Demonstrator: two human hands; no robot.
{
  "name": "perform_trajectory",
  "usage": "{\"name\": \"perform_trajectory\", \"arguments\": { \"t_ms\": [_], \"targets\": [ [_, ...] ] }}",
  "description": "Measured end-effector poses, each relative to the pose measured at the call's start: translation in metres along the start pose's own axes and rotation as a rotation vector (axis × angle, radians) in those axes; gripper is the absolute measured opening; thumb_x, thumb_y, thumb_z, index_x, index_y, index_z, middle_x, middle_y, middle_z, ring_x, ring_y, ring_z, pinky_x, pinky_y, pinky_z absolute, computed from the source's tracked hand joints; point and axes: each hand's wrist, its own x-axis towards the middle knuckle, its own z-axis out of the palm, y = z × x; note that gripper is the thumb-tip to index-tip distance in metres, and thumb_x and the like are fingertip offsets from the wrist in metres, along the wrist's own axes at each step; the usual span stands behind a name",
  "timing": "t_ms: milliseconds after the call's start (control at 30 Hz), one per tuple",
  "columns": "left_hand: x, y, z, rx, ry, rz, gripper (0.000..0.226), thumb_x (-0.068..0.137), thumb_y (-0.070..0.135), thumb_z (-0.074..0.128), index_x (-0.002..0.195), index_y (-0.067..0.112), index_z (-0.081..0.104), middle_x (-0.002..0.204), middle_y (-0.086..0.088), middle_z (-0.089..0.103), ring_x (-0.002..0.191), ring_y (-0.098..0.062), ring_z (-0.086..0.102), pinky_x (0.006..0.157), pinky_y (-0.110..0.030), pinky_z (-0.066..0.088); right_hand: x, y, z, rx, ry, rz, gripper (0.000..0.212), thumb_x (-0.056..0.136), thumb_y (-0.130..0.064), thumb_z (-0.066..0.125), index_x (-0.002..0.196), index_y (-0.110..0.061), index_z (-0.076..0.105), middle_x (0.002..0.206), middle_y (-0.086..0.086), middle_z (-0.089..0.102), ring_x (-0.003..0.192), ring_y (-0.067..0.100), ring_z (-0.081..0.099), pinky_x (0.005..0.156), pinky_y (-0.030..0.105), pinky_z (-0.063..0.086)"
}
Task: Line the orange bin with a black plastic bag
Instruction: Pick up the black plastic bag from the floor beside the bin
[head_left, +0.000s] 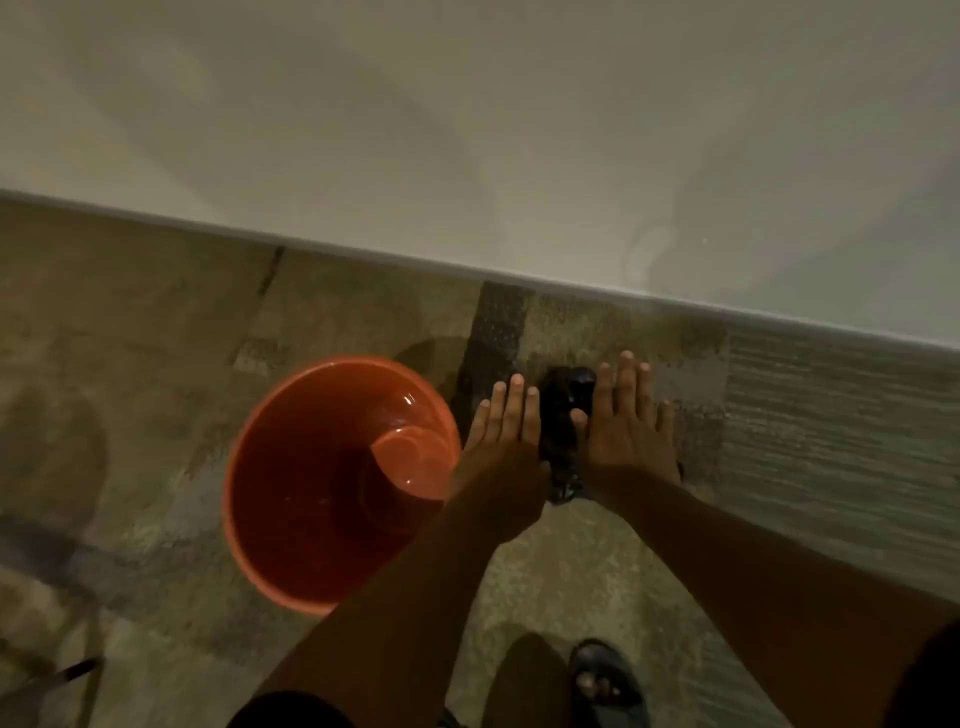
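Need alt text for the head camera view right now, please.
The left hand and right hand, fingers straight, press a bunched black plastic bag between them above a patterned floor. The orange bin stands unlined beside the left hand, near a white wall.

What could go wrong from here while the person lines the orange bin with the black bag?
1. The black bag is bunched and only pressed between the left hand and the right hand, whose fingers are straight; it might slip to the floor.
2. The hands are beside the orange bin, not over it, so a dropped bag would probably land outside.
3. The light is dim, so finding the bag's opening may be hard.
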Motion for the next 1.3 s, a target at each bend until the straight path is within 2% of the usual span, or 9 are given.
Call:
{"name": "perform_trajectory", "arguments": {
  "t_ms": [100, 233, 300, 600, 700, 933, 1100, 1200, 1300],
  "targets": [
    [0.008, 0.004, 0.036, -0.027, -0.150, -0.002, 0.081, 0.103, 0.043, 0.035, 0.158, 0.002, -0.008, 0.165, -0.022, 0.019, 0.151, -0.039, 0.022, 0.123, -0.046, 0.017, 0.009, 0.016, 0.035, -0.043, -0.053, 0.065, 0.066, 0.104, -0.046, 0.016, 0.157, -0.015, -0.007, 0.166, 0.010, -0.017, 0.153, 0.032, -0.012, 0.122, 0.053, 0.008],
    [0.025, 0.012, 0.075, -0.065, -0.261, -0.019, 0.081, 0.104, 0.045, 0.037, 0.159, 0.006, -0.008, 0.117, -0.014, 0.068, 0.091, -0.030, 0.066, 0.074, -0.037, 0.047, 0.022, 0.033, 0.076, -0.086, -0.065, 0.147, 0.067, 0.104, -0.043, 0.026, 0.158, -0.015, -0.002, 0.167, 0.012, -0.003, 0.149, 0.037, 0.015, 0.115, 0.053, 0.024],
    [0.034, 0.014, 0.090, -0.088, -0.282, -0.062, 0.081, 0.104, 0.043, 0.038, 0.159, 0.008, -0.009, 0.112, -0.013, 0.069, 0.086, -0.029, 0.066, 0.067, -0.035, 0.043, 0.030, 0.041, 0.089, -0.102, -0.088, 0.184, 0.070, 0.103, -0.044, 0.031, 0.158, -0.015, -0.002, 0.167, 0.012, 0.002, 0.148, 0.037, 0.017, 0.113, 0.052, 0.026],
    [0.043, 0.026, 0.143, -0.284, -0.365, -0.227, 0.087, 0.102, 0.033, 0.049, 0.159, 0.011, -0.013, 0.149, -0.017, 0.043, 0.115, -0.035, 0.055, 0.087, -0.045, 0.050, 0.059, 0.068, 0.130, -0.148, -0.137, 0.250, 0.066, 0.097, -0.039, 0.049, 0.152, -0.014, 0.023, 0.146, 0.015, 0.044, 0.136, 0.037, 0.033, 0.106, 0.052, 0.032],
    [0.040, 0.030, 0.150, -0.302, -0.279, -0.245, 0.087, 0.099, 0.038, 0.053, 0.160, 0.012, -0.004, 0.155, -0.020, 0.029, 0.131, -0.037, 0.040, 0.099, -0.046, 0.045, 0.066, 0.071, 0.131, -0.152, -0.105, 0.232, 0.035, 0.097, -0.023, 0.045, 0.130, -0.014, 0.051, 0.132, 0.014, 0.055, 0.127, 0.036, 0.040, 0.100, 0.052, 0.036],
    [0.028, 0.048, 0.126, -0.399, -0.057, -0.294, 0.095, 0.092, 0.042, 0.063, 0.161, 0.019, 0.002, 0.168, -0.017, -0.001, 0.150, -0.040, 0.014, 0.114, -0.053, 0.029, 0.046, 0.070, 0.108, 0.043, 0.104, 0.122, 0.032, 0.103, -0.029, 0.034, 0.105, -0.006, 0.055, 0.114, 0.018, 0.058, 0.111, 0.037, 0.047, 0.089, 0.052, 0.039],
    [0.028, 0.047, 0.084, -0.520, 0.152, -0.268, 0.037, 0.099, 0.025, 0.050, 0.133, 0.013, 0.057, 0.128, -0.011, 0.063, 0.121, -0.031, 0.055, 0.099, -0.043, 0.044, 0.028, 0.059, 0.075, 0.218, 0.179, -0.052, 0.038, 0.105, -0.032, 0.028, 0.092, -0.005, 0.052, 0.090, 0.018, 0.057, 0.089, 0.037, 0.054, 0.075, 0.047, 0.046],
    [0.016, 0.043, 0.057, -0.671, 0.259, -0.315, 0.027, 0.103, 0.026, 0.043, 0.114, 0.011, 0.064, 0.106, -0.010, 0.067, 0.099, -0.029, 0.062, 0.083, -0.045, 0.050, 0.016, 0.043, 0.054, 0.394, 0.256, -0.091, 0.043, 0.105, -0.041, 0.029, 0.083, -0.009, 0.050, 0.071, 0.005, 0.052, 0.067, 0.028, 0.054, 0.054, 0.034, 0.039],
    [0.002, 0.032, 0.033, -0.833, 0.403, -0.363, 0.028, 0.102, 0.032, 0.040, 0.110, 0.014, 0.061, 0.099, -0.005, 0.069, 0.091, -0.024, 0.066, 0.078, -0.040, 0.053, -0.001, 0.024, 0.037, 0.630, 0.253, -0.118, 0.033, 0.098, -0.055, 0.041, 0.099, -0.024, 0.050, 0.087, -0.009, 0.057, 0.081, 0.003, 0.059, 0.063, 0.021, 0.048]
  ]
}}
